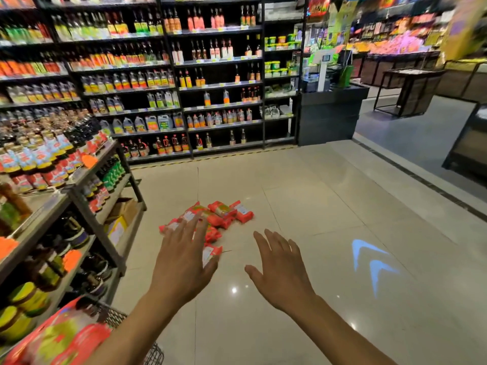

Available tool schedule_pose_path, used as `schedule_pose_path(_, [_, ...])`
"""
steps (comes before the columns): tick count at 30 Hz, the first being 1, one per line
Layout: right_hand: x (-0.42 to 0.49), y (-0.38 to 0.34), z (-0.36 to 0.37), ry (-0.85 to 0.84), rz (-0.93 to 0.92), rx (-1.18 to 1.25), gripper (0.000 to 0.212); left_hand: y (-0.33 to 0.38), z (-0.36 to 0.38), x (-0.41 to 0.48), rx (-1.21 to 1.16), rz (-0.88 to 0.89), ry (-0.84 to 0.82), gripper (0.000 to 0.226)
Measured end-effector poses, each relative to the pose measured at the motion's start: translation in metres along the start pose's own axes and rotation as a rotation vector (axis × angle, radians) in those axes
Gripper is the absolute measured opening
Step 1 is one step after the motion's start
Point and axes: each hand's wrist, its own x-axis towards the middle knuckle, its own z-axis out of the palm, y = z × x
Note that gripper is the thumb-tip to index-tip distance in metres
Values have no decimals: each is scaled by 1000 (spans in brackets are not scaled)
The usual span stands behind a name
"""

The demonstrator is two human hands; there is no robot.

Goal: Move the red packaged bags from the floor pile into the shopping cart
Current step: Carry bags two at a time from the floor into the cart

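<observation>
Both bare arms were extended forward, palms turned down; the left hand [181,262] and right hand [280,270] were held empty, with fingers spread.

Two hands [181,262]; about eight red bags [222,210].

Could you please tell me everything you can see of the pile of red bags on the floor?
The pile of red bags lies on the pale glossy floor tiles, just off the end of the bottle shelf. They are small, soft-looking plastic packets, bright red-orange with white and green label patches, lying flat and overlapping loosely, several in all. The left hand, open with fingers spread, covers the near ones in view; whether it touches them cannot be told. The right hand is apart from the pile.
</observation>
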Motion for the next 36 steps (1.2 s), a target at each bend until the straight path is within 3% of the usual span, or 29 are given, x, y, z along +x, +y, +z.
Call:
schedule_pose_path(12, [120,64,21,-101,-7,-31,74,-8,92,101,-26,-60,-93,83])
schedule_pose_path(16, [183,83,13,-87,14,-49,99,-12,123,168,-88,-91,-89,77])
schedule_pose_path(18, [212,94,10,-82,28,-69,101,-8,134,199,-102,-71,-81,76])
schedule_pose_path(23, [283,122,4,-45,64,-58,88,-7,162,278,-128,-42,-89,79])
schedule_pose_path(27, [334,145,4,-50,85,-41,90,-3,180,331,-115,-28,-112,79])
schedule_pose_path(31, [398,178,10,-49,81,-35,76,0,210,392,-63,-18,-92,77])
schedule_pose_path(36, [497,229,12,-56,-33,-4,79,9,245,482,-12,-43,-85,76])
